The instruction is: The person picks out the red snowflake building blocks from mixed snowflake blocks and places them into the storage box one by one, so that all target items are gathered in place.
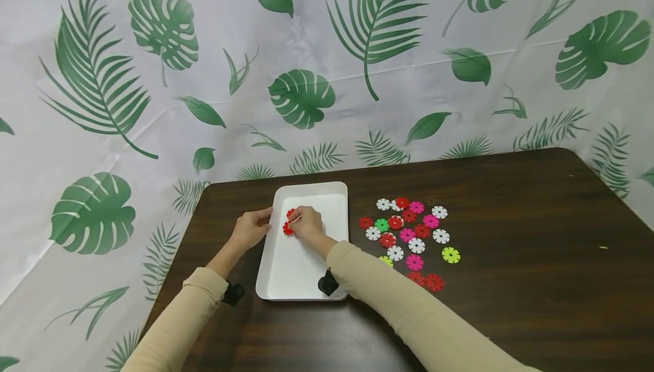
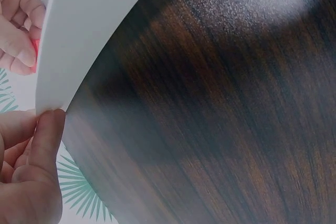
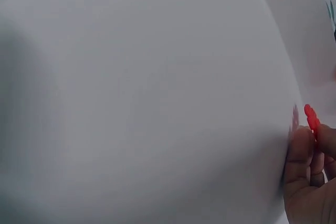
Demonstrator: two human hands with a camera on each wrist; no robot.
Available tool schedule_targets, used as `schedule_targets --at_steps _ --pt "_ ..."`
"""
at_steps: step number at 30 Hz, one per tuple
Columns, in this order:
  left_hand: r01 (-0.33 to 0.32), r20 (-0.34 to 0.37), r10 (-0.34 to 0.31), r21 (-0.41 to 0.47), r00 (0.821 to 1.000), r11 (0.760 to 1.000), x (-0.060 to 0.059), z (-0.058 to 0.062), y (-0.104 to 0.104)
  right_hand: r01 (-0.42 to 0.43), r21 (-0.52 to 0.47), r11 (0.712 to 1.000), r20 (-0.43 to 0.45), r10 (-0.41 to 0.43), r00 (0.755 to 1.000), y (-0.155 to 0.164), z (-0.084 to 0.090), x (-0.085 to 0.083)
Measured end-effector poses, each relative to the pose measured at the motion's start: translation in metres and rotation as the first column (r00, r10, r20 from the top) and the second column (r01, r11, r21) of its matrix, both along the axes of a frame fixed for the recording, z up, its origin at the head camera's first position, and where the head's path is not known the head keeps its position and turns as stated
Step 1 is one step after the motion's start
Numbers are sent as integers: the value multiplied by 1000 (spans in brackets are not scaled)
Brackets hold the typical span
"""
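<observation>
A white rectangular tray (image 1: 286, 281) lies on the dark wooden table. My left hand (image 1: 249, 230) grips its left side, thumb and finger pinching the rim (image 2: 63, 66) in the left wrist view. Over the tray's left inner part, my right hand (image 1: 308, 225) pinches a small red notched plastic disc (image 3: 311, 116) between thumb and finger, held edge-on. In the head view, red disc shapes (image 1: 288, 228) show beside the right fingertips, partly covered by them. The right palm is hidden from above.
Right of the tray lie several loose notched discs: white (image 1: 416, 246), red (image 1: 434, 282), pink (image 1: 415, 262), yellow-green (image 1: 451, 255) and one green (image 1: 381, 225). Some overlap. Behind the table (image 1: 511, 213) hangs a leaf-patterned cloth (image 1: 230, 150).
</observation>
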State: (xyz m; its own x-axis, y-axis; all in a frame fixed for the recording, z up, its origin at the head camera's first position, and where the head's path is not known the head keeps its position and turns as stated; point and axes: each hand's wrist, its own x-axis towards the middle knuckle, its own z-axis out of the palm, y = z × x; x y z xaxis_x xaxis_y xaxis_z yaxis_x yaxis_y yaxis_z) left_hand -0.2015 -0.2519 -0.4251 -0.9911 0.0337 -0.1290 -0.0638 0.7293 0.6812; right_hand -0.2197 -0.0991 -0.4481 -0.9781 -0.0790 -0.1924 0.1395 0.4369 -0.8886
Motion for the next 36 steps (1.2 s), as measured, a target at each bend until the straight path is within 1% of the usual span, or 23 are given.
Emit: schedule_targets --at_steps 5,11,15,23,28,36 --pt "-3 -2 3 4 1000 1000 0 0 0 4 45 999 -25 -3 1000 -2 -1 -2" --pt "-4 -6 4 -1 1000 1000 -1 -1 0 4 96 995 -107 6 994 -4 -3 -2" --pt "-6 -6 6 -3 1000 1000 -1 -2 0 13 115 993 -131 2 991 -5 -3 -2" --pt "-11 5 11 8 1000 1000 -2 -2 0 18 145 989 -106 -2 994 -7 -5 -4" --pt "-18 11 18 12 1000 1000 -2 -2 0 10 167 986 -109 8 994 -7 -6 -6" --pt "-22 12 21 12 1000 1000 -2 -2 0 -4 192 981 -80 19 997 -8 -7 -8"
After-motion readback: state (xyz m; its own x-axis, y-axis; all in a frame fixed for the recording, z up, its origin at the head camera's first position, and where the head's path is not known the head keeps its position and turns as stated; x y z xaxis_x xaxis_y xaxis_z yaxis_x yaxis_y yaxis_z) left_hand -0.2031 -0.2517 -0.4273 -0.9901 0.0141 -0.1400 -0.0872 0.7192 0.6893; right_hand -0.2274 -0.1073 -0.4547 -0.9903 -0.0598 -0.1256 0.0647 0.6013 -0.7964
